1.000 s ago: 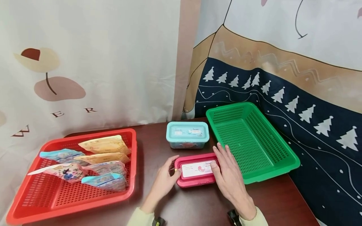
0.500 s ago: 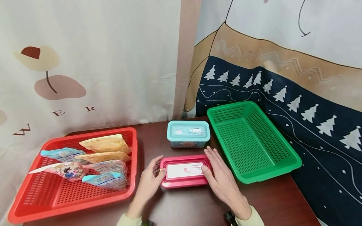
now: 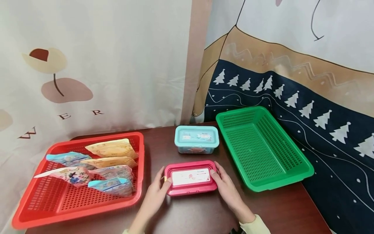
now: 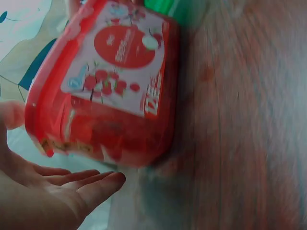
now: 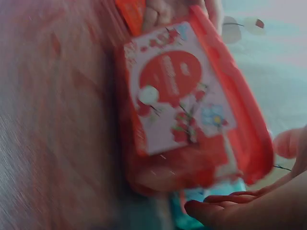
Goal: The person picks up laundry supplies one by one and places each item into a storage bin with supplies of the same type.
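Note:
A red lidded plastic box point(image 3: 191, 177) with a white label on its lid stands upright on the table between both hands. In the wrist views its translucent side carries a label with red fruit. My left hand point(image 3: 156, 191) lies at the box's left end, thumb by the lid's corner; in the left wrist view its fingers point(image 4: 91, 187) are fairly straight beside the box. At the other end is my right hand point(image 3: 229, 188), its thumb at the lid's edge; the right wrist view shows its fingers point(image 5: 225, 206) extended alongside. Whether all fingertips touch the box is unclear.
A light blue lidded box point(image 3: 197, 139) stands just behind the red one. On the left a red basket point(image 3: 77, 211) holds several packaged pouches point(image 3: 112, 148). To the right is a green mesh basket point(image 3: 264, 148). Printed curtains point(image 3: 140, 65) hang behind the dark wooden table point(image 3: 187, 214).
The red box and both hands have moved left across the table. My right hand has gone from lying over the lid's right part to the box's right end. The view has shifted slightly.

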A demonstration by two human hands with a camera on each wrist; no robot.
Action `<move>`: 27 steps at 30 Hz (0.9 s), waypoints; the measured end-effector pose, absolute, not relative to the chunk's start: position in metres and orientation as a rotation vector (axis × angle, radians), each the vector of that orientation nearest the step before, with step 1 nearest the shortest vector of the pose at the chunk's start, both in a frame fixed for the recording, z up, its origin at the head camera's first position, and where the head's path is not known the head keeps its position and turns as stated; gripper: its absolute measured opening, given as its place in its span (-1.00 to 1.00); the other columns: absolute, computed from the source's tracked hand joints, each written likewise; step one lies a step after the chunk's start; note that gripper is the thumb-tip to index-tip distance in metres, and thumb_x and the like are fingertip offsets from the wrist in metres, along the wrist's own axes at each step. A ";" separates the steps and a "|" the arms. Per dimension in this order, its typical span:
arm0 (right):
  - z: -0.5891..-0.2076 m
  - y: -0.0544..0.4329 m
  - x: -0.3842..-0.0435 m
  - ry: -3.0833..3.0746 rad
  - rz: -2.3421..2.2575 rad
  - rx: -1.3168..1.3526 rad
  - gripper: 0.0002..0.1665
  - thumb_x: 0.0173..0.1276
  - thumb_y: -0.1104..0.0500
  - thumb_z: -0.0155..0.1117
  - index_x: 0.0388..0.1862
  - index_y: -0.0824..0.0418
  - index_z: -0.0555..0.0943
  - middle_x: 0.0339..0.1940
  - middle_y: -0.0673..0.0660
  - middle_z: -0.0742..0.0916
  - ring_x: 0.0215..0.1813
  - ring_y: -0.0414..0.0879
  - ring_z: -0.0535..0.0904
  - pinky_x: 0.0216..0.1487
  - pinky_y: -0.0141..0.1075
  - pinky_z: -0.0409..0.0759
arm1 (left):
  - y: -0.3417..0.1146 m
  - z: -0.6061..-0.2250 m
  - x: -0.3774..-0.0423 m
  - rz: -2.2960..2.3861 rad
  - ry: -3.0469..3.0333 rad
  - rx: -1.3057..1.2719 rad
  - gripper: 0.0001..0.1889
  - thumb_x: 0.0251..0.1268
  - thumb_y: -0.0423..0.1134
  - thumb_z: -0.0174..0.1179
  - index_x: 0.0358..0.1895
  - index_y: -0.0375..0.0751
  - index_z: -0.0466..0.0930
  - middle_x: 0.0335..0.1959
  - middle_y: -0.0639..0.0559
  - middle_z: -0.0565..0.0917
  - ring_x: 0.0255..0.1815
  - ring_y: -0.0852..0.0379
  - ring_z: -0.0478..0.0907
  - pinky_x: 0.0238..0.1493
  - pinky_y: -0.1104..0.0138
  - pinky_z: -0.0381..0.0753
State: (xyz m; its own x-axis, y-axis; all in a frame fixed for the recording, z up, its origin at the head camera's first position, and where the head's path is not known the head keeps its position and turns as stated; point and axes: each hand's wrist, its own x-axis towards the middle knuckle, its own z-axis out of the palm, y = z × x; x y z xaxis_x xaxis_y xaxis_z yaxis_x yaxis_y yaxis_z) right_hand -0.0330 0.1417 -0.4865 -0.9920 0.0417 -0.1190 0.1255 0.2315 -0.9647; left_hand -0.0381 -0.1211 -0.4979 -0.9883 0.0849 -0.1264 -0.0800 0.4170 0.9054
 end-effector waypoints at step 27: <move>-0.504 0.134 -0.058 2.387 -1.984 0.175 -0.29 0.66 0.10 0.07 0.62 0.38 0.18 0.51 0.35 0.45 0.50 0.22 0.34 0.50 0.14 0.28 | -0.108 -0.511 -0.052 1.684 2.518 0.049 -0.42 0.63 -0.11 0.04 0.52 -0.36 0.23 0.20 -0.26 0.58 0.13 -0.18 0.53 0.30 -0.18 0.46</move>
State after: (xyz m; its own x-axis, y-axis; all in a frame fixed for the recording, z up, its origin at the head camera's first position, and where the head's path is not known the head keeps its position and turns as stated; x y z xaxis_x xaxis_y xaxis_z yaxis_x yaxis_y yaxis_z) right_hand -0.0581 0.1342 -0.5043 -0.9931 0.0653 -0.0970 0.1073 0.1790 -0.9780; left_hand -0.0521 -0.1082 -0.5110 -0.9933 0.0884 -0.0747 -0.0353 0.3834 0.9229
